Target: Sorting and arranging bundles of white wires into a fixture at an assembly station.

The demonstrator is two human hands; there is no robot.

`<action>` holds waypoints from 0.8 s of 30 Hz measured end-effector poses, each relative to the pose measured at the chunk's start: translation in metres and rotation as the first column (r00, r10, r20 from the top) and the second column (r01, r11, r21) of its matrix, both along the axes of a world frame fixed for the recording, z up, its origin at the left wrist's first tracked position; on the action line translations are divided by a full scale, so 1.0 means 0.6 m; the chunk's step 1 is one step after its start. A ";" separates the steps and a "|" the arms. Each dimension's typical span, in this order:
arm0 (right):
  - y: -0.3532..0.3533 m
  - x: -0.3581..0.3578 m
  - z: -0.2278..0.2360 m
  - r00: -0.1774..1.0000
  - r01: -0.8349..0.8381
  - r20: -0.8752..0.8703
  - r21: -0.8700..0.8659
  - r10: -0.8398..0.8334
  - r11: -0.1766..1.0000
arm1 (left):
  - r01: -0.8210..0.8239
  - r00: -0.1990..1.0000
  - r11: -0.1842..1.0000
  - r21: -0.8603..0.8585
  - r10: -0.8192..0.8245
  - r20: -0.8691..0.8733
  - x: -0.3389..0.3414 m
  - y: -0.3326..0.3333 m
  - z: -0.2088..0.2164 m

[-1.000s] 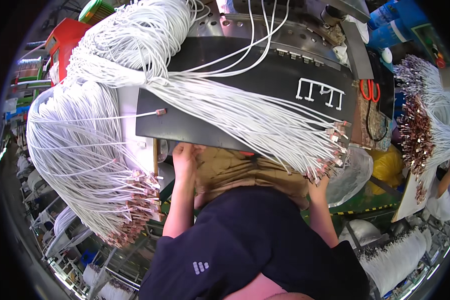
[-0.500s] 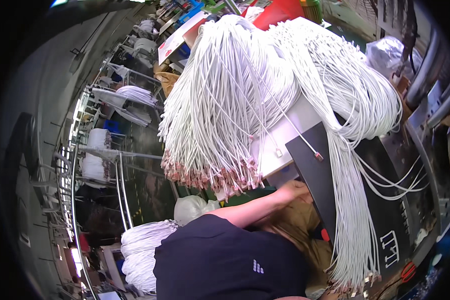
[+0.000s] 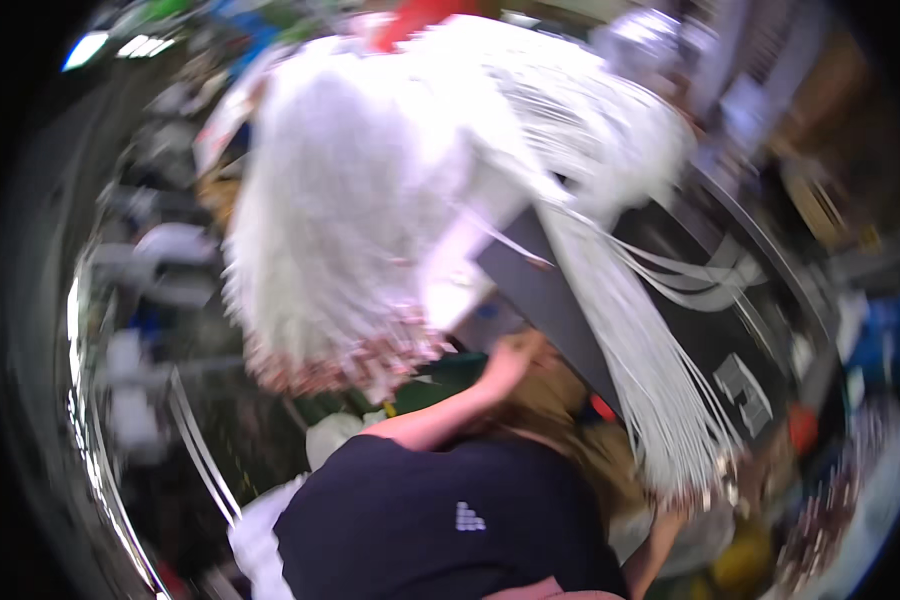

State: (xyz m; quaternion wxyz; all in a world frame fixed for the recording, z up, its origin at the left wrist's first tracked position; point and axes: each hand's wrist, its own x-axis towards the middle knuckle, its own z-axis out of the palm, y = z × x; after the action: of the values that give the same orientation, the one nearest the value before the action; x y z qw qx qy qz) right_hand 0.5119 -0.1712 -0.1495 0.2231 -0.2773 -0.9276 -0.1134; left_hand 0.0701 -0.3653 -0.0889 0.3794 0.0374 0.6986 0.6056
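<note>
My left hand (image 3: 518, 358) is by the lower edge of a black board (image 3: 540, 285), over brown fabric (image 3: 555, 400). Its fingers look bent but are smeared, and I cannot see anything in them. At the lower right, my right hand (image 3: 668, 522) reaches up to the connector ends of a bundle of white cables (image 3: 635, 370) that runs down across the board. Those ends and the blur hide its fingers. A thick mass of white cables (image 3: 330, 190) hangs over the white table edge (image 3: 460, 290), its pinkish connectors (image 3: 350, 360) pointing down.
More white cables (image 3: 590, 130) lie heaped at the back right. A single cable end (image 3: 540, 262) rests over the board. Metal rails (image 3: 205, 450) stand at the left, near a white bundle (image 3: 260, 545). Blurred blue things (image 3: 880, 335) are at the far right.
The view has swung, so the cables and board appear shifted left and up. My right hand has come into sight at the cable ends. My left hand stays beside the board.
</note>
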 end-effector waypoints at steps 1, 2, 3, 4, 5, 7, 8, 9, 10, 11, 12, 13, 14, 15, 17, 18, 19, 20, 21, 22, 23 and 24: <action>0.025 -0.004 0.052 0.966 0.235 0.230 -0.608 -0.116 0.758 | 0.019 0.991 0.997 -0.073 -0.029 -0.129 0.018 0.006 0.022; 0.045 -0.015 0.102 0.906 0.419 0.405 -0.899 -0.120 0.129 | 0.124 0.968 0.992 -0.036 -0.129 -0.215 0.042 -0.001 0.029; 0.069 -0.041 0.171 0.919 0.294 0.316 -0.948 -0.237 -0.122 | 0.210 0.926 0.978 -0.003 -0.200 -0.319 0.055 -0.006 0.038; 0.101 -0.020 0.203 0.987 -0.043 -0.013 -0.983 -0.162 -0.180 | 0.309 0.912 0.951 0.025 -0.289 -0.291 0.058 0.001 0.055; 0.109 -0.014 0.258 0.956 -0.110 -0.050 -0.975 -0.290 -0.194 | 0.499 0.679 0.866 0.043 -0.359 -0.640 0.055 0.009 0.078; 0.134 -0.028 0.313 0.864 -0.371 -0.314 -0.925 -0.394 -0.076 | 0.700 0.121 0.708 -0.096 -0.251 -0.961 0.052 0.066 0.126; 0.127 -0.080 0.337 0.821 -0.283 -0.358 -0.932 -0.445 0.228 | 0.715 -0.102 0.665 -0.213 -0.202 -0.974 0.054 0.110 0.150; 0.130 -0.135 0.362 0.836 -0.266 -0.360 -0.926 -0.414 0.269 | 0.662 -0.233 0.643 -0.386 -0.313 -0.921 0.062 0.155 0.179; 0.122 -0.205 0.384 0.853 -0.333 -0.475 -0.814 -0.215 0.476 | 0.572 -0.357 0.607 -0.551 -0.421 -0.834 0.070 0.190 0.198; 0.142 -0.233 0.383 0.959 -0.240 -0.267 -0.581 0.096 0.778 | 0.602 -0.371 0.568 -0.562 -0.424 -0.826 0.074 0.224 0.203; 0.139 -0.260 0.357 0.974 -0.184 -0.203 -0.453 0.100 0.872 | 0.630 -0.386 0.525 -0.572 -0.428 -0.817 0.079 0.250 0.206; 0.143 -0.274 0.330 0.986 -0.134 -0.135 -0.307 0.096 0.942 | 0.651 -0.401 0.502 -0.570 -0.410 -0.819 0.080 0.275 0.206; 0.144 -0.266 0.333 0.989 -0.104 -0.137 -0.309 0.064 0.945 | 0.631 -0.393 0.510 -0.585 -0.440 -0.807 0.075 0.288 0.207; 0.142 -0.253 0.337 0.970 -0.120 -0.242 -0.513 -0.009 0.850 | 0.617 -0.383 0.512 -0.598 -0.468 -0.796 0.069 0.296 0.205; 0.133 -0.206 0.334 0.895 -0.222 -0.387 -0.817 -0.222 0.533 | 0.693 -0.377 0.422 -0.585 -0.480 -0.792 0.032 0.288 0.217; 0.121 -0.156 0.332 0.892 -0.181 -0.363 -0.833 -0.270 0.523 | 0.724 -0.277 0.414 -0.552 -0.558 -0.782 0.008 0.281 0.226; 0.115 -0.093 0.330 0.884 -0.184 -0.338 -0.886 -0.322 0.425 | 0.743 -0.178 0.416 -0.524 -0.632 -0.755 -0.026 0.278 0.236; 0.110 -0.035 0.330 0.874 -0.193 -0.315 -0.924 -0.370 0.329 | 0.674 -0.287 0.423 -0.606 -0.606 -0.742 -0.066 0.271 0.246; 0.104 0.019 0.307 0.865 -0.179 -0.308 -0.926 -0.395 0.331 | 0.588 -0.392 0.445 -0.675 -0.574 -0.719 -0.102 0.264 0.257; 0.091 0.073 0.258 0.917 -0.038 -0.081 -0.992 -0.390 0.118 | 0.547 -0.374 0.416 -0.726 -0.655 -0.657 -0.128 0.259 0.270; 0.080 0.103 0.210 0.934 0.114 0.139 -0.989 -0.329 -0.094 | 0.502 -0.349 0.384 -0.775 -0.730 -0.588 -0.141 0.260 0.281; 0.075 0.101 0.172 0.914 0.268 0.296 -0.954 -0.278 -0.135 | 0.503 -0.355 0.378 -0.778 -0.730 -0.584 -0.142 0.267 0.287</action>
State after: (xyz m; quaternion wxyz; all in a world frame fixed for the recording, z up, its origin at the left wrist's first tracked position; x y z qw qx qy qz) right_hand 0.5723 -0.1264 -0.0465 -0.0744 -0.5371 -0.6336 0.5519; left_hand -0.0151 -0.2054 0.0835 0.1213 0.7407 0.6594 0.0429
